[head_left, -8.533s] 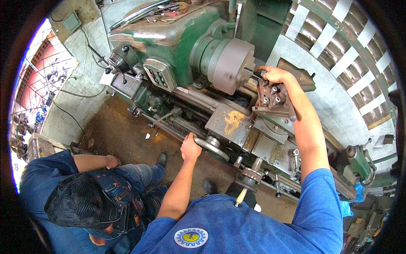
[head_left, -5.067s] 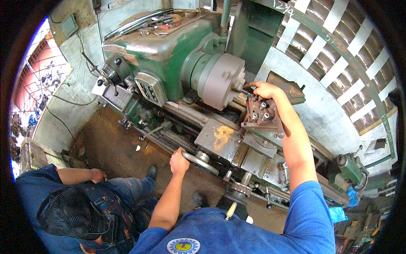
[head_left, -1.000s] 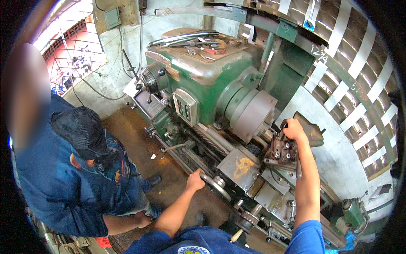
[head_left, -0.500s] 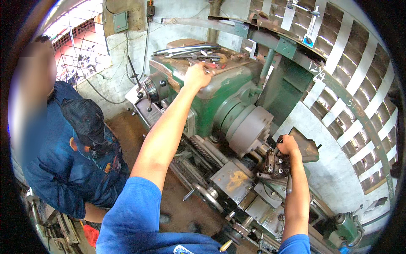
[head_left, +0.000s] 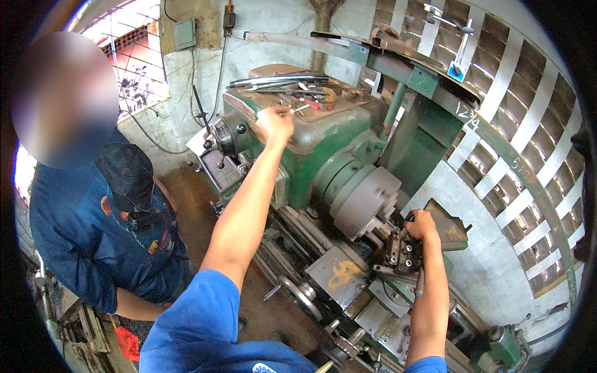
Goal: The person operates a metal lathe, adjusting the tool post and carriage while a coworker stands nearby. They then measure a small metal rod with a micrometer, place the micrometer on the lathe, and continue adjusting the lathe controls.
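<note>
My left hand (head_left: 275,126) is above the front edge of the green lathe headstock (head_left: 348,124). Its fingers are pinched on a short, thin pale rod (head_left: 301,107), too small to make out further. Just beyond it, loose hand tools (head_left: 305,93) and a red-handled piece (head_left: 313,105) lie on the headstock top. My right hand (head_left: 423,225) is closed at the far side of the tool post (head_left: 403,252); what its fingers grip is hidden. The grey chuck (head_left: 367,202) sits to the left of that hand, with a small gap between them.
A person in dark blue with a black cap (head_left: 124,177) hanging at the chest stands at left. The carriage handwheel (head_left: 305,295) and control levers (head_left: 241,128) stick out from the lathe. A dark metal plate (head_left: 449,227) is behind my right hand; a green tailstock (head_left: 502,345) is lower right.
My left hand has drawn back left from the tools, and the pale rod now shows in its fingers. My right hand stays by the tool post. The view has shifted slightly.
</note>
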Action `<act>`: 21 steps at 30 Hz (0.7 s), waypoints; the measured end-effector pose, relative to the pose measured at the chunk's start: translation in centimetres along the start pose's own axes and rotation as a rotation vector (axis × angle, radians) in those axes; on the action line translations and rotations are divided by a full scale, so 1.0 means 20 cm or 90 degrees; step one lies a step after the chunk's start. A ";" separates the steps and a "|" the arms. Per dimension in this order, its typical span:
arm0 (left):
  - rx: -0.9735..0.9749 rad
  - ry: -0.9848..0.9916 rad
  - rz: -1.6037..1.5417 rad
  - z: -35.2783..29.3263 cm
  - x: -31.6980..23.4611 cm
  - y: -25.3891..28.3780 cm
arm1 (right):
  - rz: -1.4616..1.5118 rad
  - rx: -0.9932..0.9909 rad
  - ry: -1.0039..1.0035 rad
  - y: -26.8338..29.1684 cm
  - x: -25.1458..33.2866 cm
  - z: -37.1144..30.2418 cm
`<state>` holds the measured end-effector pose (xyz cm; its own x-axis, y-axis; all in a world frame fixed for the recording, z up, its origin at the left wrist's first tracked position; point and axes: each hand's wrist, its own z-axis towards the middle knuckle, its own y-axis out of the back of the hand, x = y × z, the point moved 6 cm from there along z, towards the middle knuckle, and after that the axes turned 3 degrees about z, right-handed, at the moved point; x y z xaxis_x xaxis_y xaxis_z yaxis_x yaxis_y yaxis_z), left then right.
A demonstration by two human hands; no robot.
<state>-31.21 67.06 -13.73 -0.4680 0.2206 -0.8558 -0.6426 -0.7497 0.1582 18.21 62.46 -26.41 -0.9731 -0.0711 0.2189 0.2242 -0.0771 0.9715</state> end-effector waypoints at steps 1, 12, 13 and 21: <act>0.009 0.108 -0.141 -0.01 0.04 0.05 | -0.010 0.002 0.002 0.00 0.00 0.01; 0.262 0.330 -0.909 -0.54 -0.31 0.41 | -0.022 -0.017 -0.010 0.00 -0.02 0.02; 0.271 0.355 -0.921 -0.56 -0.34 0.43 | -0.035 -0.030 -0.012 0.00 -0.02 0.02; 0.391 0.336 -0.916 -0.90 -0.51 0.65 | -0.061 -0.055 -0.012 0.06 0.04 -0.03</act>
<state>-23.86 43.75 -11.79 0.8495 0.1528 -0.5050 -0.5276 0.2407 -0.8147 17.82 61.75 -25.08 -0.9910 -0.0405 0.1273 0.1324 -0.1684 0.9768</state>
